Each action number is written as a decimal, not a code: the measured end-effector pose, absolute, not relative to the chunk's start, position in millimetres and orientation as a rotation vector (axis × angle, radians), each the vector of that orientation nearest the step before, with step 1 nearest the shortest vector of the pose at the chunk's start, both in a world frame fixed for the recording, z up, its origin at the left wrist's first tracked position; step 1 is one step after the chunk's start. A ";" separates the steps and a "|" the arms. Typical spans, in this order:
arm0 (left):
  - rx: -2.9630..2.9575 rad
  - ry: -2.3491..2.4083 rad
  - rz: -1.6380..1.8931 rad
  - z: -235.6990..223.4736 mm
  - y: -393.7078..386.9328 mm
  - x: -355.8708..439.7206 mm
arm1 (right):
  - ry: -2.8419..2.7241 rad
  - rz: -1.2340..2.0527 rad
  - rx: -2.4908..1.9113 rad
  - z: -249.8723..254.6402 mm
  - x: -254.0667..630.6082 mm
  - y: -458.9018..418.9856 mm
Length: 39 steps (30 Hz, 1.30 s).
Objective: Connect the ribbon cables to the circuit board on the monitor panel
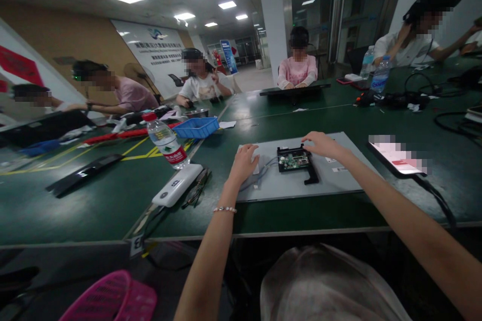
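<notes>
A flat grey panel [339, 185] lies on the green table in front of me, looking like the back of a display. Near its middle sits a green circuit board [295, 161] in a black plastic frame [312, 174]. Grey cables [259, 174] run from the board toward the panel's left side. My left hand [244, 163] rests at the panel's left edge, fingers apart and slightly curved, holding nothing visible. Over the far right part of the panel, my right hand [321, 144] reaches in with fingers stretched out beside the black frame; whether its fingertips touch the frame is unclear.
Left of the panel are eyeglasses [196, 189], a white power bank [176, 185], a water bottle [167, 143] and a blue basket [198, 128]. To the right lies a lit phone [397, 158] with a cable. Several people sit around the table. A pink basket [113, 298] stands below.
</notes>
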<state>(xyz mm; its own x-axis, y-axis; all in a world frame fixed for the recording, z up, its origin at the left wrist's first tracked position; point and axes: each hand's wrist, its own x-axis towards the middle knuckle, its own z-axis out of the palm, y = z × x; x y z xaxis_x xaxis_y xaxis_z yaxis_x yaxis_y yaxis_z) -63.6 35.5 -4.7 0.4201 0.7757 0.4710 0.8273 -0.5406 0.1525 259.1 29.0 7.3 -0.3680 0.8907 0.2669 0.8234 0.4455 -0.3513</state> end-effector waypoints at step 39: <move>-2.915 -1.355 -0.586 14.1 41.4 -20.3 | -2.346 0.066 -1.611 -24.2 292.6 51.2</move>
<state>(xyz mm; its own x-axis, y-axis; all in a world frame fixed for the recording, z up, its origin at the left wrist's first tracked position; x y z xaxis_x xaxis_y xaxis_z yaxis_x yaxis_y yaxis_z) -20.3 41.4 14.1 0.5933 0.7596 0.2665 0.7144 -0.6494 0.2605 292.6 51.2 -24.2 -0.3299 0.9195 0.2136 0.9060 0.3720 -0.2020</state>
